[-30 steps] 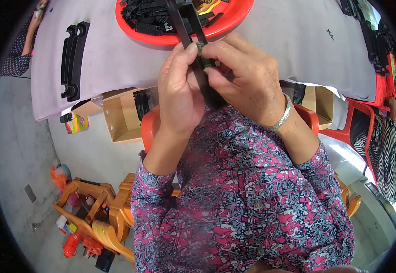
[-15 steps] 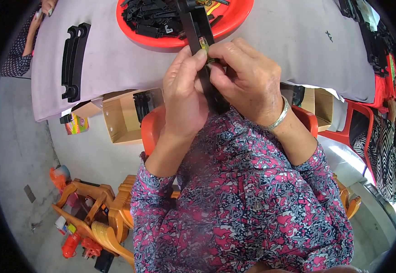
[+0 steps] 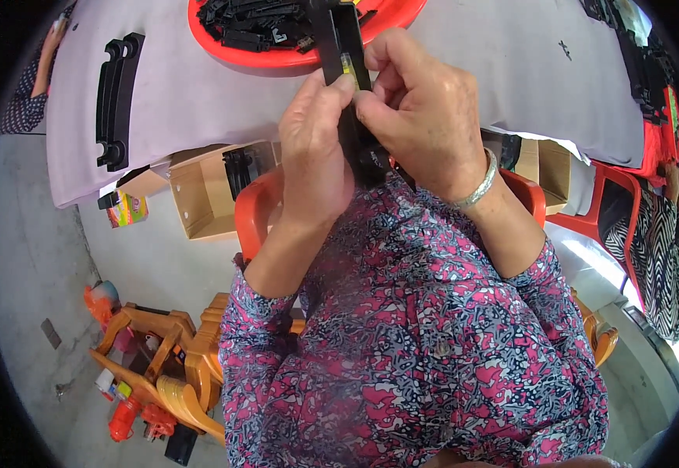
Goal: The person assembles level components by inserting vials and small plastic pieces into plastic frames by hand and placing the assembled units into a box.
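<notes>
The left hand [image 3: 316,132] is wrapped around a long, black, plastic-looking channel [image 3: 326,43], its thumb pressed by a small yellow-green, see-through tube-like piece [image 3: 347,65] lying inside the channel. The right hand [image 3: 433,117] crowds in from the other side, thumb and forefinger tips apart at the channel's edge; whether its curled fingers pinch anything, I can't tell.

What worries me is that little piece. It looks slick, and if the left thumb presses off-centre, it could skew or pop out. The channel seems held mostly from one side, so a hard push from the right could roll it in the palm. The far end reaches over a round red plastic tray [image 3: 402,14] of small black plastic parts [image 3: 254,27]; anything dropped there would be hard to pick out. Dropped nearer, it might go into the lap.

The table wears a pale lilac-grey cloth [image 3: 176,101]. Two long black curved-end parts [image 3: 117,101] lie side by side at its left, and a heap of black parts [image 3: 643,74] crowds its right end. Under the edge sits an open brown cardboard box [image 3: 199,195]; lower left stands orange-brown wooden furniture [image 3: 160,335]. At the far left corner, I see a co-worker's dotted dark sleeve [image 3: 24,109].
</notes>
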Demonstrator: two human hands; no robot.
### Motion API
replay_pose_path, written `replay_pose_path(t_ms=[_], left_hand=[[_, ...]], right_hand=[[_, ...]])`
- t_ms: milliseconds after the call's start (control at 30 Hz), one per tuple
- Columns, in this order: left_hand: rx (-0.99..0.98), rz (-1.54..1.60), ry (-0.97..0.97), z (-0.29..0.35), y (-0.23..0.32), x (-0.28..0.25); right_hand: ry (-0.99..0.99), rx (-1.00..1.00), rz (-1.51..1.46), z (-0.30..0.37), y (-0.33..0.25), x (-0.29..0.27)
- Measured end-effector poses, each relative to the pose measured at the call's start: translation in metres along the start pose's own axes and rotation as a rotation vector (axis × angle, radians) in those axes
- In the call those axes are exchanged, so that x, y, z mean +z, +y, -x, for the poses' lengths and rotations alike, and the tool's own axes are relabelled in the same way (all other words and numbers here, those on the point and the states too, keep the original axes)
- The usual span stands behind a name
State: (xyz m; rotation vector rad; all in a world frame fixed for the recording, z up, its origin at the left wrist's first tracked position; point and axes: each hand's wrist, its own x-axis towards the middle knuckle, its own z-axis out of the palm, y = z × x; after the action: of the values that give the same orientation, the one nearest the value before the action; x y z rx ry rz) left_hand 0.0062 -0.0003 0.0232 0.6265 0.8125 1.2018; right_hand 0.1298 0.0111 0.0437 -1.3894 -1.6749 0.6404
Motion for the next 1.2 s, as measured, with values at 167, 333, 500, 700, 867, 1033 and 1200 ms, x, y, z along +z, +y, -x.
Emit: replay_pose_path(t_ms=[167,333,500,700,867,1033,1200], left_hand=[[0.014,-0.086,0.014,-0.003,-0.003,0.000],[-0.166,-0.089,-0.054,-0.006,0.005,-0.005],[-0.311,-0.018,-0.151,-0.007,0.005,-0.008],[-0.300,-0.160,-0.319,-0.004,0.008,-0.003],[-0.223,-0.445,-0.334,0.002,0.003,-0.007],[-0.152,-0.763,-0.328,0.005,0.006,-0.016],[-0.200,-0.890,-0.405,-0.005,0.017,-0.018]], right_hand=[[-0.010,0.032,-0.009,-0.004,0.009,-0.003],[-0.233,0.283,-0.348,-0.006,0.017,-0.024],[-0.126,0.532,-0.623,-0.018,0.013,-0.038],[-0.391,0.729,-0.932,-0.019,0.015,-0.049],[-0.301,0.716,-0.840,-0.006,0.021,-0.042],[-0.413,0.687,-0.720,-0.002,0.043,-0.046],[-0.019,0.634,-0.604,-0.005,0.004,-0.052]])
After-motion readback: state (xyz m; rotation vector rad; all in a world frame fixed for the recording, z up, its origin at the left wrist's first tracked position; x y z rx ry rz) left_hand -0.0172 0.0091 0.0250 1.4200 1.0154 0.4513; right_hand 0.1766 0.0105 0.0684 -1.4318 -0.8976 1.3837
